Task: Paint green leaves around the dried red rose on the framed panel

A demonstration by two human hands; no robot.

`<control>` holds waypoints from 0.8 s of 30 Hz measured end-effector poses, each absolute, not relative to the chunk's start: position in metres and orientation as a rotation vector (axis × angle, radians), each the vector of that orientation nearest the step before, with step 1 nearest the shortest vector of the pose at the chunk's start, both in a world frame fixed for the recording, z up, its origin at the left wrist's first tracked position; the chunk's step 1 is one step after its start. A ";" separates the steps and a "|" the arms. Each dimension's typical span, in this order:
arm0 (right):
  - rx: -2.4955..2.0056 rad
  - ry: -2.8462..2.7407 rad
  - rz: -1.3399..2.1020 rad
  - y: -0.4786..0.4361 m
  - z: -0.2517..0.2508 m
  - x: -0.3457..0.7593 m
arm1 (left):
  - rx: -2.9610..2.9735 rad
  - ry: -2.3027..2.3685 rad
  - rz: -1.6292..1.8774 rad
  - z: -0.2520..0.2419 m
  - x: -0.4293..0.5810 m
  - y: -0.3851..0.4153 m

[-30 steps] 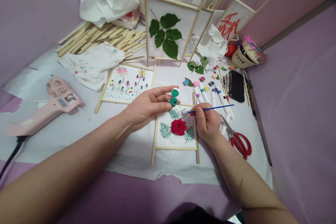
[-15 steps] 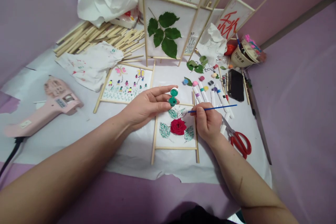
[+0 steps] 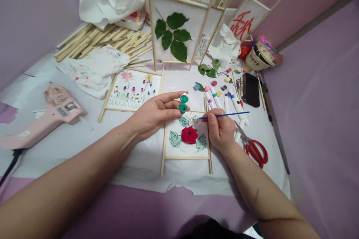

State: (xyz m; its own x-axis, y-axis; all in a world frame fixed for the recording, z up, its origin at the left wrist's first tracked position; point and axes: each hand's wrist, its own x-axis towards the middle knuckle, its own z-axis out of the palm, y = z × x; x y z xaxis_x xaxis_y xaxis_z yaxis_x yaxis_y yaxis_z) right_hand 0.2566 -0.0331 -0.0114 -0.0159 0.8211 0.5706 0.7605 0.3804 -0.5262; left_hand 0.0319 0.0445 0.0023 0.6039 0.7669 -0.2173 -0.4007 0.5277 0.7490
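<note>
Between its thumb and fingers, my left hand (image 3: 157, 114) holds a small paint pot (image 3: 183, 108) of green paint, its lid flipped up. My right hand (image 3: 221, 129) is closed round a thin blue paintbrush (image 3: 235, 114), whose tip is at the upper right leaf outline. Below both hands lies a white panel (image 3: 186, 152) in a wooden stick frame. A red rose (image 3: 189, 135) sits at its middle, with drawn leaves around it. Three leaves carry green dabs; the upper right one looks mostly white.
Red-handled scissors (image 3: 256, 152) and several markers (image 3: 215, 99) lie at the right, near a phone (image 3: 251, 89). A pink glue gun (image 3: 47, 119) rests on the left. Behind stand framed panels, one with a green leaf sprig (image 3: 176, 35), beside wooden sticks (image 3: 103, 41) and a stained cloth (image 3: 95, 69).
The view has shifted slightly, so most things sit a little further left. Both hands keep their grips, and the brush tip stays at the upper right leaf.
</note>
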 end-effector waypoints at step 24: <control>-1.428 -1.664 0.068 -0.033 -0.013 0.257 | 0.701 0.582 0.743 0.003 0.032 0.044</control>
